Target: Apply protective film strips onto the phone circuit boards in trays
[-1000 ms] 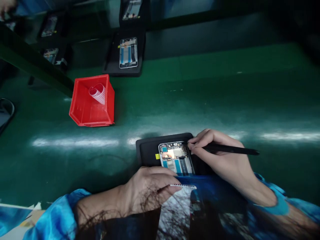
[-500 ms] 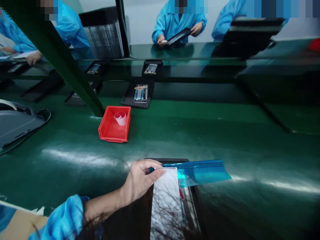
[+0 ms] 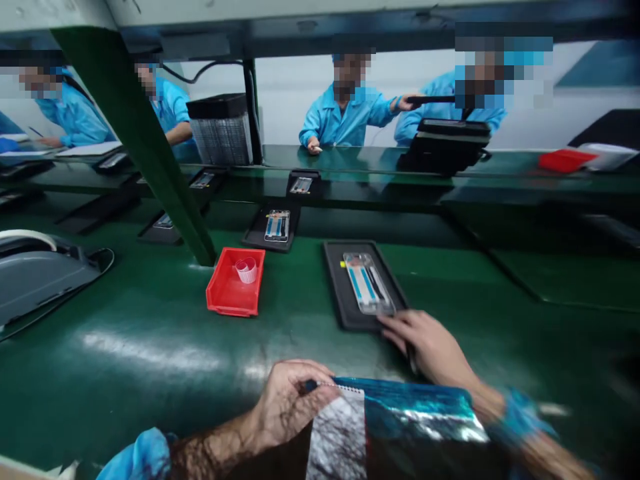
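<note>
Resting on the near edge of the black tray [image 3: 336, 293], right hand [image 3: 429, 343] has fingers flat against the rim, nothing visibly clamped; a dark stylus tip seems to peek under the palm, can't tell for sure. Tray holds one opened phone chassis [image 3: 369, 283], lying flat, roughly centred. Left hand [image 3: 293, 403] pinches the top corner of a blue film sheet [image 3: 410, 410] at the bench's near edge. Red bin [image 3: 235, 291] sits left of the tray, well apart, with a curled white strip [image 3: 247, 269] inside. Open green bench [image 3: 125, 347] between them.

Red bin [image 3: 234, 292], perhaps tape roll [image 3: 247, 269]
</note>
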Demonstrator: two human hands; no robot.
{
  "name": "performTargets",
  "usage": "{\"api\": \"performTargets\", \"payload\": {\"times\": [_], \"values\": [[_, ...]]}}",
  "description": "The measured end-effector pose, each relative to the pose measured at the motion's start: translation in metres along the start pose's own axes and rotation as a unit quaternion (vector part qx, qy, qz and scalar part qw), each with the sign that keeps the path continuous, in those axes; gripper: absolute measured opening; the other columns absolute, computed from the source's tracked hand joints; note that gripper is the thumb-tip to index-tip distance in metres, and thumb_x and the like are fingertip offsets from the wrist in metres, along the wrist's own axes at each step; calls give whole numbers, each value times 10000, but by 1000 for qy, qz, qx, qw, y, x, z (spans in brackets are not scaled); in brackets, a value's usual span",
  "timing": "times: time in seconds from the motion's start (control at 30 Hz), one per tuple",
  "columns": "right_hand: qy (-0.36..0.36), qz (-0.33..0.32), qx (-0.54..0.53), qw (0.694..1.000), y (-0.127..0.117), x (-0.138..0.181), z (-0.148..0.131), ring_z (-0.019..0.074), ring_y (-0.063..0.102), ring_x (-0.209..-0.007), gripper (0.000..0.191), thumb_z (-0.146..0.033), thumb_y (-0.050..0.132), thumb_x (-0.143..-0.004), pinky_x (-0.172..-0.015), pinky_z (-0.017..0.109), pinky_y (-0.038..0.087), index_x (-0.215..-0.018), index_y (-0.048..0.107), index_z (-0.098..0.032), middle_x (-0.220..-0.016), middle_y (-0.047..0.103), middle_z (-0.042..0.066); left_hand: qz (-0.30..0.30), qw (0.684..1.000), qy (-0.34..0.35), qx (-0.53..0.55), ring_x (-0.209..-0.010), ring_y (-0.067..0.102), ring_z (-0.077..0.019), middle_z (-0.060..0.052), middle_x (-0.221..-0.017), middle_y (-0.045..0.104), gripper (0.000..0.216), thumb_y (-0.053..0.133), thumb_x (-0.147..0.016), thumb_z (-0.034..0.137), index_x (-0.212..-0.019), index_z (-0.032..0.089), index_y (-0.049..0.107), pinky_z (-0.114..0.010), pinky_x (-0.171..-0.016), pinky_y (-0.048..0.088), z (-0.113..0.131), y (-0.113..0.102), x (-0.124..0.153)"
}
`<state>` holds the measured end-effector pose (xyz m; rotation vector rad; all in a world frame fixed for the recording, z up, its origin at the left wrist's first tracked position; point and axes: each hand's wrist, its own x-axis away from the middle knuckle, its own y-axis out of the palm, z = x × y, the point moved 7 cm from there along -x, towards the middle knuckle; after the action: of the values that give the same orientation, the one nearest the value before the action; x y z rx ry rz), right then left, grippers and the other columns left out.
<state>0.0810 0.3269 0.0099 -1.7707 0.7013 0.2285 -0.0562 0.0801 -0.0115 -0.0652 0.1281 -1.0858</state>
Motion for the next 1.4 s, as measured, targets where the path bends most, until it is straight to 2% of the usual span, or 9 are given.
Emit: {"api": "performTargets", "payload": {"times": [0.2,0.37,0.47,0.57,0.7,0.83,1.0,1.27,1.4], "values": [[42,23,36,998,26,-76,65,177,690,-947,198,-367,621,-977,-830,381,607,-1103,678,-224,-1156,712,64,-72,992,42,-100,-704,807,-260,-70,-742,844,111,767,-761,394,-717,318,833,-317,-691,644,0,15,-3],[37,86,8,996,22,-109,60,184,693,-952,228,-378,625,-973,-824,395,612,-1129,667,-218,-1170,707,61,-67,984,74,-145,-677,795,-302,-67,-727,837,63,786,-682,432,-691,375,811,-425,-714,665,1,15,-6],[47,119,-20,992,6,-88,36,213,691,-1006,274,-378,631,-968,-865,446,604,-1170,649,-194,-1192,697,66,-76,983,58,-155,-844,801,-316,-62,-850,855,71,749,-748,381,-709,361,804,-544,-983,602,7,17,-5],[34,103,-57,992,-15,-47,-9,210,693,-1003,208,-346,608,-982,-885,454,596,-1105,669,-190,-1110,719,52,-94,983,26,-154,-1045,765,-301,-69,-1044,846,72,746,-796,327,-762,310,808,-556,-1108,524,13,19,-2],[-27,48,-108,993,-45,11,-92,197,730,-839,205,-142,631,-915,-766,363,615,-1074,693,-255,-943,771,42,-86,984,9,-155,-1168,705,-306,-67,-1119,826,40,774,-797,301,-788,287,810,-556,-1150,474,26,19,0],[-51,39,-137,989,-53,46,-143,211,727,-628,354,-79,624,-860,-607,335,630,-1132,668,-301,-803,787,13,-23,984,16,-178,-959,713,-264,-61,-914,799,104,747,-837,339,-832,263,817,-509,-1034,526,41,10,3],[-7,21,-184,983,-35,46,-153,238,723,-584,379,-136,629,-869,-517,353,637,-1183,637,-349,-783,780,12,2,980,9,-200,-709,656,-210,-38,-728,758,166,711,-873,377,-851,251,816,-361,-683,526,43,7,3],[136,34,-212,967,-29,49,-133,261,739,-635,242,-231,629,-890,-564,378,655,-1069,626,-394,-793,746,3,4,985,-30,-173,-644,660,-176,-37,-708,746,166,728,-853,357,-854,227,831,-289,-595,525,39,7,3],[149,16,-246,958,-24,50,-136,228,743,-649,220,-248,632,-895,-602,334,659,-1067,644,-386,-829,764,-14,-1,986,-37,-161,-612,636,-160,-20,-674,723,144,737,-848,344,-844,238,834,-277,-574,505,39,7,3]]}}
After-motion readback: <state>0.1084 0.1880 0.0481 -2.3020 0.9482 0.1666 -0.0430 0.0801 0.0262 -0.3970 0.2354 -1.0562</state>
